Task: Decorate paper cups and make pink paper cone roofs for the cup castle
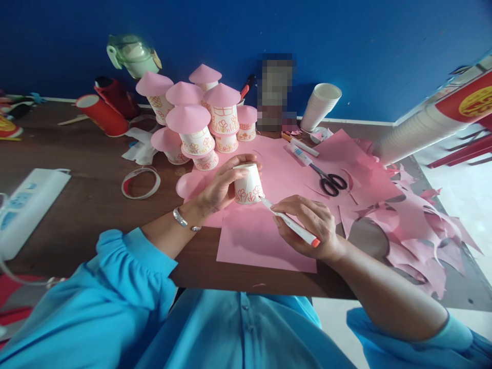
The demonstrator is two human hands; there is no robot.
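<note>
My left hand [221, 185] grips an upside-down white paper cup [249, 185] with red flower drawings, standing on pink paper [265, 241]. My right hand [307, 223] holds a white marker with an orange end [290, 223]; its tip touches the cup's lower right side. Behind the cup stands a stack of decorated cups with pink cone roofs [200, 118].
Scissors [328, 180] and two pens [302, 148] lie on the pink sheets at right, with pink scraps [418, 225] beyond. A stack of white cups [321, 105], red cups [103, 113], a tape ring [140, 182] and a power strip [26, 207] sit on the brown table.
</note>
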